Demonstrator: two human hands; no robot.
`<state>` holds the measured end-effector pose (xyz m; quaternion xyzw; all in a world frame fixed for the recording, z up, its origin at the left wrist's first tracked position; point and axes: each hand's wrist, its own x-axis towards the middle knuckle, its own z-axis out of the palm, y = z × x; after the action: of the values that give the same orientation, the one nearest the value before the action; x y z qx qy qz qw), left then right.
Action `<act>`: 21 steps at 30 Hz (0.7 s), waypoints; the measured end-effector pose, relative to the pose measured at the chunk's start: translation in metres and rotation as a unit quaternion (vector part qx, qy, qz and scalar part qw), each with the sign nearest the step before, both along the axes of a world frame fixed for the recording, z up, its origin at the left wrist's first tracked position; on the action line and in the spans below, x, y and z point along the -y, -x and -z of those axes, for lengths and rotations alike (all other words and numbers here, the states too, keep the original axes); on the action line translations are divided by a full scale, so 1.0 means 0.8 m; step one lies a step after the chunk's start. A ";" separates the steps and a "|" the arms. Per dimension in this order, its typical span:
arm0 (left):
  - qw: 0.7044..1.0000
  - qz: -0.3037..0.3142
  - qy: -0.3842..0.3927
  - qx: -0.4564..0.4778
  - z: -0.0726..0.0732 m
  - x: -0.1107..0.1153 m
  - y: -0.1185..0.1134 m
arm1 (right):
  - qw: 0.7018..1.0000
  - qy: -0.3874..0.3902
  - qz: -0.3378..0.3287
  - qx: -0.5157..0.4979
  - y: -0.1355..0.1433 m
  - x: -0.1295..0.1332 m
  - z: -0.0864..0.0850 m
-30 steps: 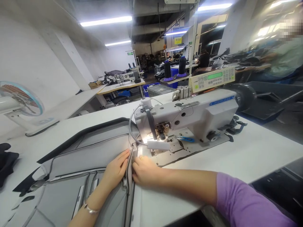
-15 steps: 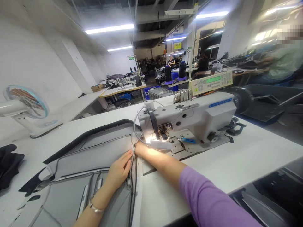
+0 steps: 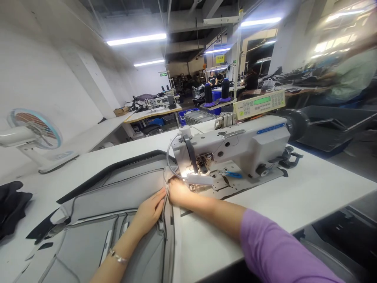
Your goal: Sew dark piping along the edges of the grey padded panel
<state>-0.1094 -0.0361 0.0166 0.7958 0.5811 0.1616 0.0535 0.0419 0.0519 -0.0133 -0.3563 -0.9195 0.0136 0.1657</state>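
Grey padded fabric cover with dark piped seams (image 3: 114, 192) lies spread on the white tabletop (image 3: 212, 239), to the left of the pale grey sewing machine with a blue nameplate (image 3: 235, 147); its long right edge, layered and raised, runs from near the lit needle area down towards you. Your left hand (image 3: 149, 210) rests on the cover beside that edge, fingers extended and thumb a little apart, seeming to steady the cloth rather than clench it. Your right hand (image 3: 179, 192) is curled against the upper part of the edge; its fingertips are hidden, so I cannot tell how tightly they close or how many layers they have.

Watch those layers: if your right fingers have caught only the top one, the lower could slip and leave the edge uneven or puckered. Pressing too lightly with the left would probably let the broad panel drag and skew the seam line. Your right hand is also close to the machine head, so a start too soon could endanger your fingers. The white bar-shaped lamp (image 3: 200, 180) and its thin grey flexible neck (image 3: 170, 161) crowd that spot and might snag the cover or be knocked, should you lift it sharply.
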 end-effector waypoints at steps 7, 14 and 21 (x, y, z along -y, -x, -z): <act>0.996 0.006 0.085 -0.025 -0.011 -0.007 -0.027 | 0.992 -0.090 -0.060 -0.068 -0.089 0.086 0.012; 0.992 0.038 0.113 -0.040 -0.016 -0.039 -0.078 | 0.995 -0.030 -0.069 -0.068 -0.129 0.074 0.014; 0.990 0.055 0.107 -0.079 -0.015 -0.014 -0.096 | 0.990 -0.027 -0.094 -0.103 -0.151 0.080 0.020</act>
<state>-0.0329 -0.0247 0.0287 0.8264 0.5530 0.0316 0.1007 0.1625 -0.0119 -0.0291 -0.2605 -0.9268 0.0408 0.2674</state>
